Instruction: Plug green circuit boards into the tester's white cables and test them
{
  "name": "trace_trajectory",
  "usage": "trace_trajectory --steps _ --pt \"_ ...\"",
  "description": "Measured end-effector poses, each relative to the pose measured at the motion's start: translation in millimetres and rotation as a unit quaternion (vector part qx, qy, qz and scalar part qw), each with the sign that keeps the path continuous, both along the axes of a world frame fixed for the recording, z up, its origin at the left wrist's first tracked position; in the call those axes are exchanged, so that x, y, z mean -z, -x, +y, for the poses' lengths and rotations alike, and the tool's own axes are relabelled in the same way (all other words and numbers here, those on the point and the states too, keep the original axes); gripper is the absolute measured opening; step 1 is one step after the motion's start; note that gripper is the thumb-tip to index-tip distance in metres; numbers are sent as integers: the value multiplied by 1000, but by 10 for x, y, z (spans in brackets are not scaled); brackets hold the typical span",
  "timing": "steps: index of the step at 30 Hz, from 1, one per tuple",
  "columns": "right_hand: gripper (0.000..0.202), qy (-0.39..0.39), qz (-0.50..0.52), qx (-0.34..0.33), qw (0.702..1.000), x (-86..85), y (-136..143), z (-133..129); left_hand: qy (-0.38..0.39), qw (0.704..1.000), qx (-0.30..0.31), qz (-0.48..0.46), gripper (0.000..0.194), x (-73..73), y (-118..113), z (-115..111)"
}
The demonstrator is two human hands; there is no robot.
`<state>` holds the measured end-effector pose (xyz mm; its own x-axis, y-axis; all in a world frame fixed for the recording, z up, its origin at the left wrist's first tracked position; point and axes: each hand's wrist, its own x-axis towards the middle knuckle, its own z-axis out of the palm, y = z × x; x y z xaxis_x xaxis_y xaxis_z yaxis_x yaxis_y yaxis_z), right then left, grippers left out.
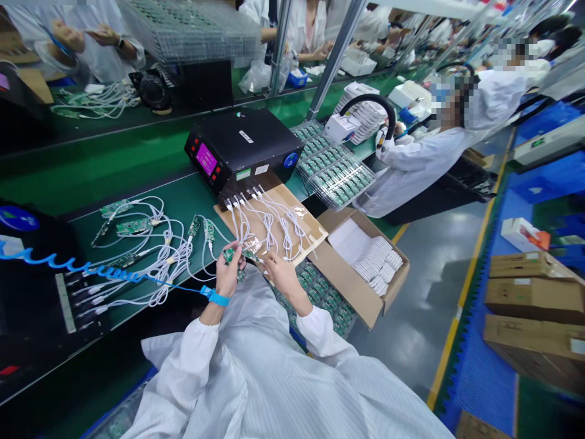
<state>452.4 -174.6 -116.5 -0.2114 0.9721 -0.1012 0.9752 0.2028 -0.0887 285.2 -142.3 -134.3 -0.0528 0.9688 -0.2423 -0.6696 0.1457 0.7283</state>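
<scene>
My left hand (230,273) pinches a small green circuit board (230,255) just above the near edge of the green bench. It wears a blue wrist strap (216,297) with a coiled blue cord running left. My right hand (280,271) is close beside it, fingers closed on a white cable end (256,258) at the board. Several white cables (267,222) run from the black tester box (244,149) across a cardboard sheet (274,228) toward my hands.
More boards with white cables (150,244) lie to the left on the bench. A tray of green boards (336,174) sits right of the tester. An open carton of white cable bundles (365,259) stands at my right. A co-worker in a white coat (429,152) sits beyond.
</scene>
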Motion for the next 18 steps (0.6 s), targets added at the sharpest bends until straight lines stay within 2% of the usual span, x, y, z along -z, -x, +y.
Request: trace_trajectory --steps 3,7,10,14,18 --pt "32 3 -10 7 1000 -8 -42 -10 -3 997 -63 38 48 31 89 -4" --pt "29 12 -42 14 999 -36 -90 -12 4 997 -80 10 43 64 239 -74" --pt "30 15 -59 21 998 -48 -80 -14 15 999 -50 -16 48 67 331 -160" --pt "25 -5 -56 18 998 -79 -75 -73 47 999 3 1 52 26 366 -309" --pt "30 -83 2 -43 996 -124 -251 -257 86 994 68 -10 48 -26 351 -502"
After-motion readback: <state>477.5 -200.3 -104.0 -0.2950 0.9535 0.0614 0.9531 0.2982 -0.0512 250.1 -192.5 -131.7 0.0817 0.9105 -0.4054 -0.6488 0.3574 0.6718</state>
